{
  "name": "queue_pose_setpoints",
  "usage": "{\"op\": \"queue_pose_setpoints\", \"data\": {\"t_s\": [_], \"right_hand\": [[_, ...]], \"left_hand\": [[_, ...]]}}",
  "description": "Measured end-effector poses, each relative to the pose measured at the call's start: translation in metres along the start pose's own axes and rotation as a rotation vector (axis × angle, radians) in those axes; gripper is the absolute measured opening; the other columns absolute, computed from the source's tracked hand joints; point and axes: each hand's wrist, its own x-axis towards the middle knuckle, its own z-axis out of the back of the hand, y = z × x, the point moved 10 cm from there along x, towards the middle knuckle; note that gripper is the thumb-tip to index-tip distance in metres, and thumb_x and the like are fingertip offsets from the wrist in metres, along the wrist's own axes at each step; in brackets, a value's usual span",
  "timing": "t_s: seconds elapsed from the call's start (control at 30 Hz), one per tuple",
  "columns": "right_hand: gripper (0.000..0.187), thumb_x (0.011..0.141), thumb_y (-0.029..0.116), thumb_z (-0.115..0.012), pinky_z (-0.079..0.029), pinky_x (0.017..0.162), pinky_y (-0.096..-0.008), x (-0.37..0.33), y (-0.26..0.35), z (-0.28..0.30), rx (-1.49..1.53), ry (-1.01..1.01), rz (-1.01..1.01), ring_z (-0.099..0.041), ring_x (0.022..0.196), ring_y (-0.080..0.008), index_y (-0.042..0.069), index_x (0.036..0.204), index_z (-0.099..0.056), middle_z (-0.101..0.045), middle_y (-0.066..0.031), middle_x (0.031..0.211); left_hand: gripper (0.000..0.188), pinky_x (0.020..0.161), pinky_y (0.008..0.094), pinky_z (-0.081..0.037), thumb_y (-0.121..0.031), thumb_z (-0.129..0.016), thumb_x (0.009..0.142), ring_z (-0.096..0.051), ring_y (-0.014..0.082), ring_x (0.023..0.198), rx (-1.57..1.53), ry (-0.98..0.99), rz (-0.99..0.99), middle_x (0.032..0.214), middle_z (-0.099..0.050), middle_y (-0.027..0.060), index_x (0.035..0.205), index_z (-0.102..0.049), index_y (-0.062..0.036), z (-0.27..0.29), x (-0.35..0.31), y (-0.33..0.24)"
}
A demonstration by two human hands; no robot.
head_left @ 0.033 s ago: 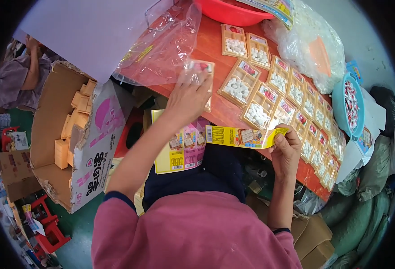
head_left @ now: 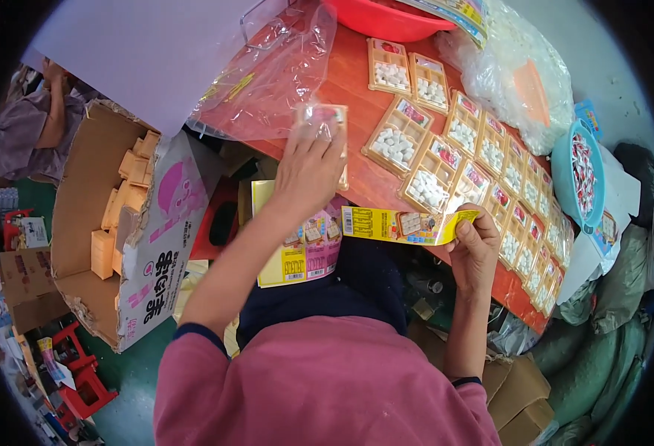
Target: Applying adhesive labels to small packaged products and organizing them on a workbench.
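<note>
Near the table's left front edge, my left hand [head_left: 308, 167] lies over a cream compartment tray [head_left: 342, 149], fingers across its top and gripping it. The hand covers most of the tray, which looks slightly blurred. My right hand [head_left: 477, 249] pinches the right end of a long yellow printed label strip [head_left: 386, 224] between thumb and fingers; the strip stretches left toward my body's middle. A sheet of yellow and pink printed labels [head_left: 305, 256] rests on my lap, below my left wrist. Several compartment trays with white pieces [head_left: 426, 188] stand in rows to the right.
On the red table [head_left: 357, 89] lie a clear plastic bag [head_left: 267, 89] and a red basin [head_left: 394, 22]. A blue basin [head_left: 598, 178] of small wrapped packets stands right. An open cardboard box [head_left: 82, 215] with orange trays is at left; another person [head_left: 30, 134] sits beyond.
My left hand has shifted slightly to the left together with the tray beneath it. The right hand and the label strip stay almost in place.
</note>
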Motion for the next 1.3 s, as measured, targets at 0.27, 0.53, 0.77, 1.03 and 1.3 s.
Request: {"op": "queue_pose_setpoints", "data": {"t_s": [0.27, 0.53, 0.77, 1.03, 1.3], "right_hand": [[0.021, 0.082, 0.006, -0.063, -0.049, 0.054, -0.0202, 0.036, -0.007, -0.023, -0.025, 0.132, -0.018, -0.06, 0.065, -0.0123, -0.003, 0.101, -0.058, -0.063, -0.0095, 0.088], [0.019, 0.084, 0.006, -0.062, -0.054, 0.058, -0.0211, 0.059, -0.031, -0.051, 0.039, 0.153, -0.15, -0.061, 0.065, -0.0116, -0.002, 0.101, -0.059, -0.064, -0.0098, 0.088], [0.018, 0.085, 0.007, -0.06, -0.052, 0.056, -0.0183, 0.063, -0.045, -0.071, -0.16, 0.081, -0.138, -0.061, 0.067, -0.0108, -0.002, 0.1, -0.06, -0.064, -0.0087, 0.087], [0.019, 0.085, 0.014, -0.062, -0.049, 0.055, -0.019, 0.067, -0.056, -0.109, -0.642, 0.17, -0.093, -0.061, 0.063, -0.0092, -0.002, 0.096, -0.062, -0.064, -0.0061, 0.077], [0.018, 0.084, 0.013, -0.063, -0.045, 0.049, -0.0202, 0.088, -0.064, -0.129, -0.922, 0.269, -0.067, -0.057, 0.055, -0.0071, -0.004, 0.087, -0.063, -0.062, -0.0052, 0.068]], "left_hand": [[0.044, 0.106, 0.0533, -0.018, -0.023, -0.056, 0.083, -0.039, 0.0388, 0.118, 0.05, -0.112, 0.243, 0.118, -0.051, 0.0179, 0.118, -0.051, 0.0036, 0.021, -0.018, -0.003], [0.041, 0.098, 0.045, -0.035, -0.012, -0.052, 0.082, -0.047, 0.0403, 0.113, -0.38, -0.235, 0.229, 0.117, -0.057, 0.0182, 0.12, -0.052, 0.0015, 0.062, -0.04, 0.022], [0.046, 0.082, 0.028, -0.048, -0.034, -0.039, 0.093, -0.06, 0.0161, 0.092, -1.831, -0.179, 0.75, 0.103, -0.06, 0.0155, 0.108, -0.057, 0.0063, 0.029, -0.071, 0.049], [0.028, 0.061, 0.0195, -0.045, -0.006, -0.073, 0.074, -0.057, 0.0067, 0.069, -1.004, -0.017, 0.864, 0.075, -0.061, 0.0021, 0.098, -0.063, 0.0008, 0.031, -0.083, 0.084], [0.025, 0.061, 0.0216, -0.045, -0.011, -0.071, 0.073, -0.057, 0.0063, 0.066, -1.005, 0.029, 0.847, 0.072, -0.065, 0.0043, 0.093, -0.066, 0.0038, 0.024, -0.073, 0.114]]}}
